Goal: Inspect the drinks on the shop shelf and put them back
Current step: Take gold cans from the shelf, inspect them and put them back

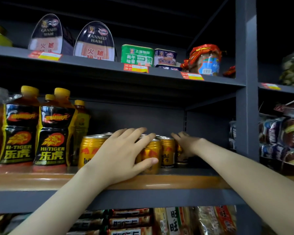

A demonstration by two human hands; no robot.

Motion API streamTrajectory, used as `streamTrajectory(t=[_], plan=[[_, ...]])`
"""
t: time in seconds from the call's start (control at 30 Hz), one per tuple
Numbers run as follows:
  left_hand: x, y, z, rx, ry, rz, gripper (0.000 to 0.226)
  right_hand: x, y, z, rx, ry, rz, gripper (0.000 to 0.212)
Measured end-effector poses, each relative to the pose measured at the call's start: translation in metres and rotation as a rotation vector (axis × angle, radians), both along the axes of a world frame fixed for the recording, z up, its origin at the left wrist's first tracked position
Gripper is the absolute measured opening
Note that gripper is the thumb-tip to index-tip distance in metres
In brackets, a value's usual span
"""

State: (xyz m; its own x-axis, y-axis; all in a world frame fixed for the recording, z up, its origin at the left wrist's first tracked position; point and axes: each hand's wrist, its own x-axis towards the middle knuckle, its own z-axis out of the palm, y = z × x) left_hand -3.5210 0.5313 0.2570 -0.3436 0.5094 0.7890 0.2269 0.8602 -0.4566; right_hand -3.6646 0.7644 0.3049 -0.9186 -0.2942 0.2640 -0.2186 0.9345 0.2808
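Fingers [134, 130] of left hand [122, 153] are wrapping front can [151, 153], right hand [187, 145] clasping end can [178, 152] at three o'clock; likely slick, weighty, so mid-body grip looking safest.

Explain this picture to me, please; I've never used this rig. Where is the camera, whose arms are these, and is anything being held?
There is no machine: these are a person's two bare arms. The single picture comes from a camera worn on the head, looking forward at a dark grey metal shop shelf. On it stand short gold metal drink cans, with tall black-and-yellow labelled bottles to their left. The left hand curls round one front gold can, thumb across its face. The right hand lies against the rightmost gold can; whether it grips is unclear. Oval black ham tins sit on the shelf above.
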Motion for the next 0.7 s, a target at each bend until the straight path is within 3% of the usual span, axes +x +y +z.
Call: streamTrajectory(t=[0.4, 0.53, 0.7], plan=[[0.002, -0.002, 0.0, -0.075, 0.0, 0.055, 0.069, -0.044, 0.0, 0.002, 0.021, -0.056, 0.001, 0.111], [0.003, -0.001, -0.003, -0.043, -0.021, 0.084, 0.07, -0.038, -0.008, 0.006, 0.114, 0.021, -0.058, 0.108], [0.005, 0.001, -0.003, -0.053, -0.038, 0.102, 0.07, 0.02, -0.015, 0.031, -0.213, 0.051, 0.064, 0.095]])
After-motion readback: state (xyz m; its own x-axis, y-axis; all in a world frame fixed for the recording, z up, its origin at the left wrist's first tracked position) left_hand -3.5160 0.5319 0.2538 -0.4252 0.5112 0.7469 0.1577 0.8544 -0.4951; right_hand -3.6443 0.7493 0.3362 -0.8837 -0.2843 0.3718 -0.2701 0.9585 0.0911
